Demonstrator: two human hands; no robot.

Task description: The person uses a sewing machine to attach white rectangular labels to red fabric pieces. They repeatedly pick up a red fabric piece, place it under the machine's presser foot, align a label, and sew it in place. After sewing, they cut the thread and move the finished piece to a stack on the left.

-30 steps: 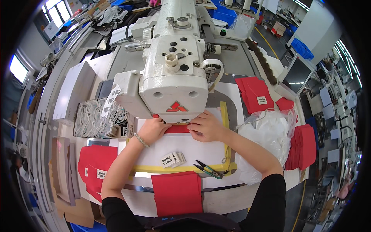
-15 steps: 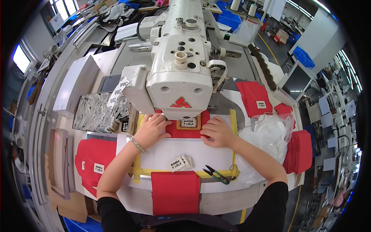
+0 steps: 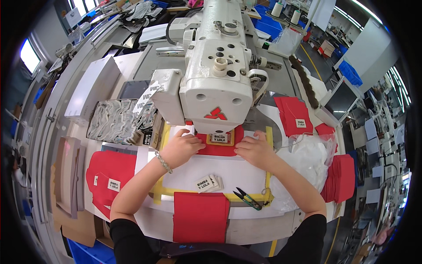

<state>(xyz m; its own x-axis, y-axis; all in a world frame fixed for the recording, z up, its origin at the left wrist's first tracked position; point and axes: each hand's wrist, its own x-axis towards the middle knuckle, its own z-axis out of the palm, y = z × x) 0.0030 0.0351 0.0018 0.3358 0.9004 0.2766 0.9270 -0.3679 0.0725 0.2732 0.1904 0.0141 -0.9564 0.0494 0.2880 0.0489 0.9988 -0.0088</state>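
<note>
A red fabric piece (image 3: pixel 214 151) lies under the head of a white sewing machine (image 3: pixel 216 94). On it, a pale printed label (image 3: pixel 219 138) sits inside a small yellowish frame (image 3: pixel 208 139). My left hand (image 3: pixel 181 148) is at the fabric's left edge, fingers bent and tips on the cloth. At the right edge my right hand (image 3: pixel 256 151) has its curled fingertips on the same piece. Part of the cloth is hidden by the machine head. Nearer me lie several loose labels (image 3: pixel 206 184), thread snips (image 3: pixel 247 199) and a stack of red fabric pieces (image 3: pixel 200 218).
A box of pale labels (image 3: pixel 118 123) stands left of the machine, beside a long white box (image 3: pixel 93 88). Red pieces (image 3: pixel 112 176) lie at left; more red stacks (image 3: pixel 340 176) and a clear plastic bag (image 3: pixel 303 160) at right. Yellow tape (image 3: pixel 268 165) borders the white work sheet.
The view has shifted slightly, so the machine appears farther right. Both hands stay at the red piece's edges. The left fingers look more bent, and the right fingers have changed their pose a little.
</note>
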